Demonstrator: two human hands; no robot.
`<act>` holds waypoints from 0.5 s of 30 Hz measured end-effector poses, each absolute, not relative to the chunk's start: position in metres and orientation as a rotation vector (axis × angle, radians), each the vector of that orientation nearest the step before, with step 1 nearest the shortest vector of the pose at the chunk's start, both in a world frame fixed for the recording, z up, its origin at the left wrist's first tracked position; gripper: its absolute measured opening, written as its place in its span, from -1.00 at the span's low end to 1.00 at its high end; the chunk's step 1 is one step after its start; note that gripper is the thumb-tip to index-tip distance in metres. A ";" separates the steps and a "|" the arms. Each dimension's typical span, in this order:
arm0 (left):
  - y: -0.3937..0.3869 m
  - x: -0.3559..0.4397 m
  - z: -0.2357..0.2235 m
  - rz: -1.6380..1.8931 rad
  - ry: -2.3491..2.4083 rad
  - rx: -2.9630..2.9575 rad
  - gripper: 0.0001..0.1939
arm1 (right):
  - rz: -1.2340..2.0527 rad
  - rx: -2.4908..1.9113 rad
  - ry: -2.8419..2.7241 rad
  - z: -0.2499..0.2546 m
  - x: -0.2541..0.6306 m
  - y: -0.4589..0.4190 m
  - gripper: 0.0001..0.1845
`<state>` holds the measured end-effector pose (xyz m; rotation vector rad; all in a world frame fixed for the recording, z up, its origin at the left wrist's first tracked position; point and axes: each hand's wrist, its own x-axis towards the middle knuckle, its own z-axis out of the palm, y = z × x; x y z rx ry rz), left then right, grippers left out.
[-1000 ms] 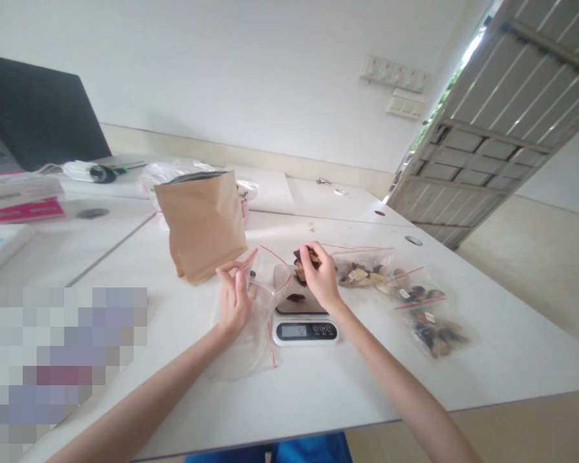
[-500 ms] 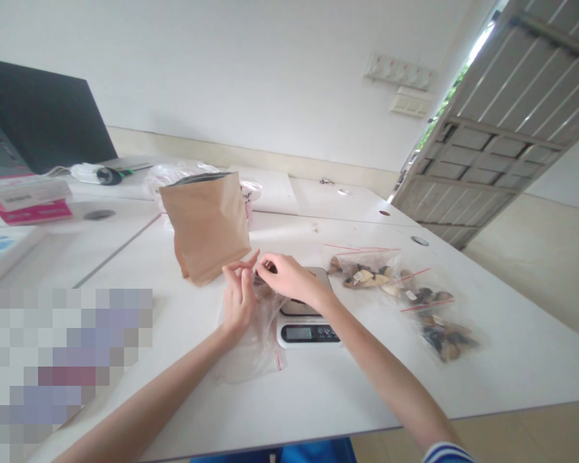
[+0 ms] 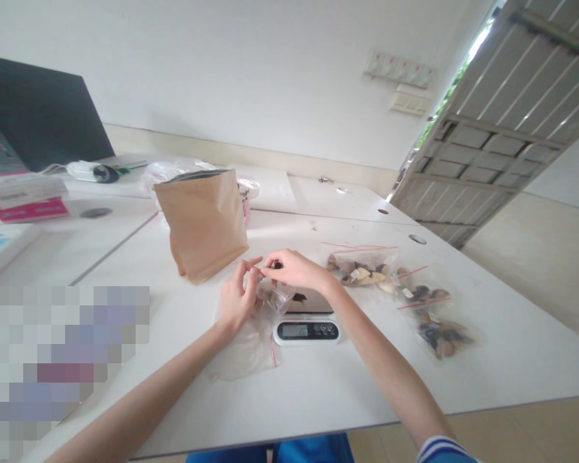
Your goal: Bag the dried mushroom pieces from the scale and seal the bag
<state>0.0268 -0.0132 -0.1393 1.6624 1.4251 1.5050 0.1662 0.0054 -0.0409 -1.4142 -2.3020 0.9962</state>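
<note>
My left hand (image 3: 238, 294) is closed at the upper part of a clear zip bag (image 3: 241, 354) with a red seal line, its fingers bent and the index finger pointing right. The lower bag lies flat on the table. My right hand (image 3: 296, 270) touches the left fingertips and pinches a small dark dried piece (image 3: 277, 264), partly hidden by the fingers. Beneath the right hand stands a white digital kitchen scale (image 3: 282, 333) with a lit display; its digits are too blurred to read. Another dark piece (image 3: 300, 298) rests on the scale's plate.
Several zip bags (image 3: 446, 333) of brown, black and cream dried pieces lie right of the scale. A brown paper pouch (image 3: 202, 225) stands behind my left hand. Pink boxes (image 3: 31, 210), a white device (image 3: 84, 171) and a black monitor (image 3: 53, 116) are at the left.
My right hand has shifted slightly right and still pinches a dark piece. A dark piece on the scale plate now shows more clearly. The zip bag's upper part has moved a little.
</note>
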 end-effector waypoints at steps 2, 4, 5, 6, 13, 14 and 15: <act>-0.013 0.027 -0.139 1.515 1.439 1.691 -0.68 | 1.002 -1.414 -2.292 -0.040 0.167 0.007 -0.74; -0.012 0.026 -0.140 1.546 1.446 1.680 -0.68 | 0.989 -1.404 -2.295 -0.039 0.167 0.007 -0.73; -0.011 0.026 -0.141 1.559 1.446 1.668 -0.69 | 0.985 -1.399 -2.296 -0.039 0.168 0.007 -0.73; -0.011 0.025 -0.142 1.572 1.447 1.655 -0.69 | 0.984 -1.392 -2.297 -0.039 0.168 0.007 -0.73; -0.013 0.022 -0.142 1.722 1.482 1.594 -0.64 | 1.038 -1.319 -2.426 -0.033 0.171 0.000 -0.55; -0.013 0.022 -0.141 1.751 1.468 1.598 -0.64 | 1.033 -1.312 -2.465 -0.031 0.172 -0.002 -0.53; -0.014 0.022 -0.141 1.783 1.447 1.607 -0.65 | 1.017 -1.307 -2.502 -0.028 0.173 -0.004 -0.52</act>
